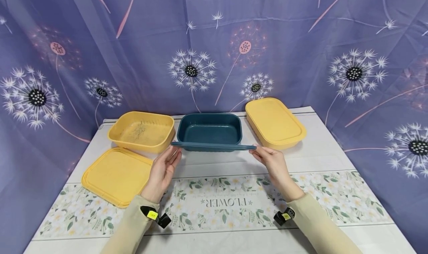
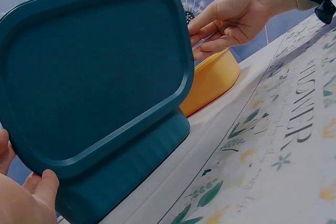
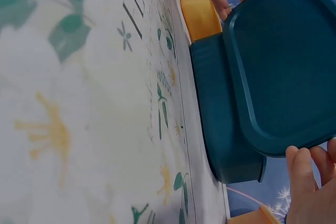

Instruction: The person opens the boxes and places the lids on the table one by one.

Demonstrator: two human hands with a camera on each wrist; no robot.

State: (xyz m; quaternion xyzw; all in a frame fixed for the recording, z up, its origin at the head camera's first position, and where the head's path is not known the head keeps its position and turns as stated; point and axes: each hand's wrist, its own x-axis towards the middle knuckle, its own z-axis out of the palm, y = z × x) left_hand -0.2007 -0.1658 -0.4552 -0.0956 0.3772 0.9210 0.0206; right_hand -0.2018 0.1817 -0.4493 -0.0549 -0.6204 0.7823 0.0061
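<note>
Both hands hold a dark teal lid (image 1: 214, 146) by its two short ends, seen edge-on in the head view. The left hand (image 1: 164, 171) pinches its left end, and the right hand (image 1: 270, 162) pinches the right end between thumb and fingers. Behind and below the lid stands an open teal container (image 1: 208, 129), its inside bare. In the left wrist view the lid (image 2: 100, 72) shows its broad face with a raised rim, tilted over the container's near wall (image 2: 131, 166).
An open yellow container (image 1: 143, 129) with a dark-speckled floor stands at the left, a yellow lid (image 1: 117, 178) lying in front of it. At the back right is a yellow container (image 1: 275, 122) with its lid on. A patterned curtain (image 1: 214, 42) hangs behind the table (image 1: 230, 241).
</note>
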